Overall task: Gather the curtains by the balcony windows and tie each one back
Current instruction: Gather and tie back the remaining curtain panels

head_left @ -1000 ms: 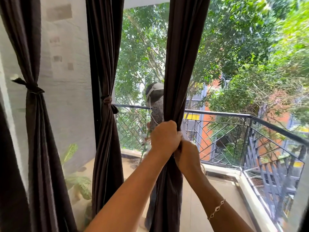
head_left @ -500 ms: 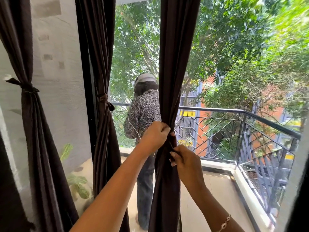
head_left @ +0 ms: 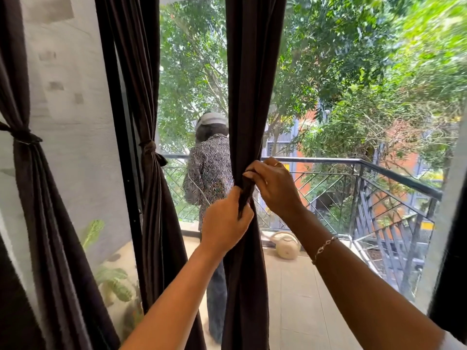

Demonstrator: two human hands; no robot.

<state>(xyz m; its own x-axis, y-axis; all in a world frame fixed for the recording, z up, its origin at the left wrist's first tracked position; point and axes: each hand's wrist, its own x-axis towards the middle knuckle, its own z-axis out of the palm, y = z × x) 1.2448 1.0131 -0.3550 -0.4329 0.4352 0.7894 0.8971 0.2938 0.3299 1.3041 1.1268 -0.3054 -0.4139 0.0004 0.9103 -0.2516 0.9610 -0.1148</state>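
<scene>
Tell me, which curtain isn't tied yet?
The untied curtain held by the left hand and right hand; the far-left curtain and middle curtain already have knotted ties.

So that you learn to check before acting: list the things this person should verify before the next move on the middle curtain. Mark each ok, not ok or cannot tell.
1. Middle curtain gathered into one bundle: ok.
2. Left hand grips the tie strip: ok.
3. Right hand pinches the strip's upper part: ok.
4. Knot closed: not ok, none shows.
5. Strip passes behind the bundle: cannot tell, hidden.
6. Far-left curtain and second curtain tied back: ok.
</scene>
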